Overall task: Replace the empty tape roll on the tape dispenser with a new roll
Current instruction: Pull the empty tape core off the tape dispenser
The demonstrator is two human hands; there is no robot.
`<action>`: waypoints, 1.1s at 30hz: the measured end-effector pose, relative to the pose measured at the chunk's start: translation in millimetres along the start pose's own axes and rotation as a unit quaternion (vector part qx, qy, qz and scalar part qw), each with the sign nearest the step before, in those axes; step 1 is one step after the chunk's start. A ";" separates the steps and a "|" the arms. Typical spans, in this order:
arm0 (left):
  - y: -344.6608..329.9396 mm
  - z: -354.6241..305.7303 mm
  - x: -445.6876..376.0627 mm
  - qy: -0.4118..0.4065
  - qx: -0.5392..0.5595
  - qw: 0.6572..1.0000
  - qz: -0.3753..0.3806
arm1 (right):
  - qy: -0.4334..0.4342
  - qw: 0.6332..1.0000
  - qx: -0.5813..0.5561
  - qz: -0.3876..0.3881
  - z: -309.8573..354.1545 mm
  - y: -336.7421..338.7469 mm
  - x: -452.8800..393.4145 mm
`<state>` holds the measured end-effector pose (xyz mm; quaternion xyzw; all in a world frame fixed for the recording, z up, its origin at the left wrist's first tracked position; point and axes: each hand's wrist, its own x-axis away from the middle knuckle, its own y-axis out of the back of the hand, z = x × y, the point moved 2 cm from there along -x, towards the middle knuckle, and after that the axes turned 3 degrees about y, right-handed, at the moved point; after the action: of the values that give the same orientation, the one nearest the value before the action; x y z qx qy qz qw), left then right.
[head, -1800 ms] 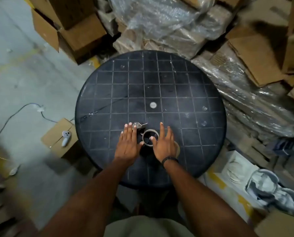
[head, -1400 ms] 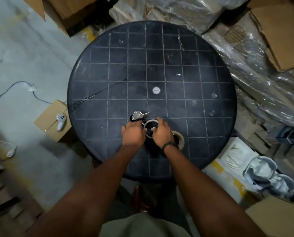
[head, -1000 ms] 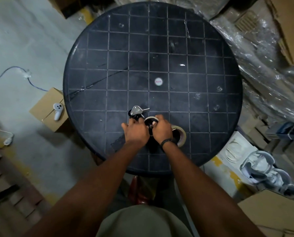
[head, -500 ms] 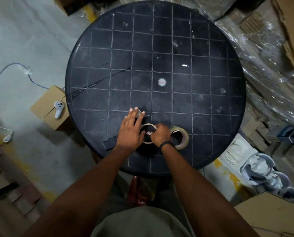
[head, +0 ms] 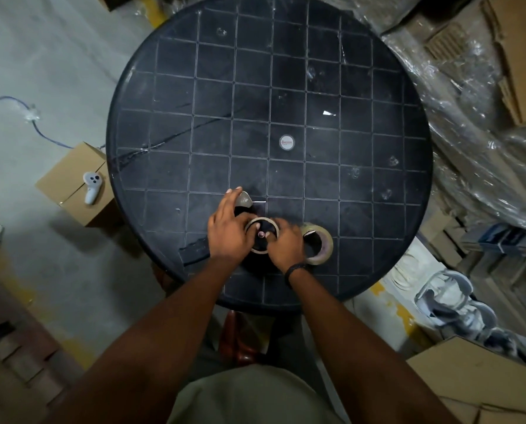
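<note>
Both hands work at the near edge of the round black gridded surface. Left hand lies over the tape dispenser; its fingers reach forward onto the dispenser's metal front end, palm pressing down, grip flattened rather than pinching. Just right of that grip sits the empty tape roll, a thin cardboard ring on the dispenser hub, small red hub centre visible inside it. Right hand touches the ring's right side, fingers curled at its rim; whether this grip pinches the ring or only rests on it, cannot tell, since motion blur hides the fingertips. New roll of clear tape lies flat on the surface just beyond the right hand, touching or nearly touching its knuckles. Dark wristband on right wrist.
</note>
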<state>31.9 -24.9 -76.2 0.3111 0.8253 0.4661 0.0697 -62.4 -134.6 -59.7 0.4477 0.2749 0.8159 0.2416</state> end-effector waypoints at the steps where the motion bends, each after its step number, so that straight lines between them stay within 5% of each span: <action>1: 0.1 -1.1 -0.4 0.006 -0.004 1.000 -0.002 | -0.035 0.998 -0.045 -0.013 -5.0 -6.8 3.9; 7: 4.2 -5.7 0.6 0.003 -0.051 0.998 0.019 | -0.164 0.965 -0.197 -0.058 -3.2 -30.5 20.4; 28: 1.6 -1.6 -1.2 0.007 -0.062 0.998 0.016 | -0.123 0.991 -0.061 0.005 7.5 -6.8 -8.9; 33: 6.8 -5.0 1.2 -0.010 -0.079 0.996 0.046 | -0.049 0.999 -0.024 0.000 7.7 3.3 -10.9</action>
<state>32.0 -25.4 -67.6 0.3472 0.7701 0.5291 0.0806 -51.0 -142.3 -60.6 0.4814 0.2430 0.7993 0.2651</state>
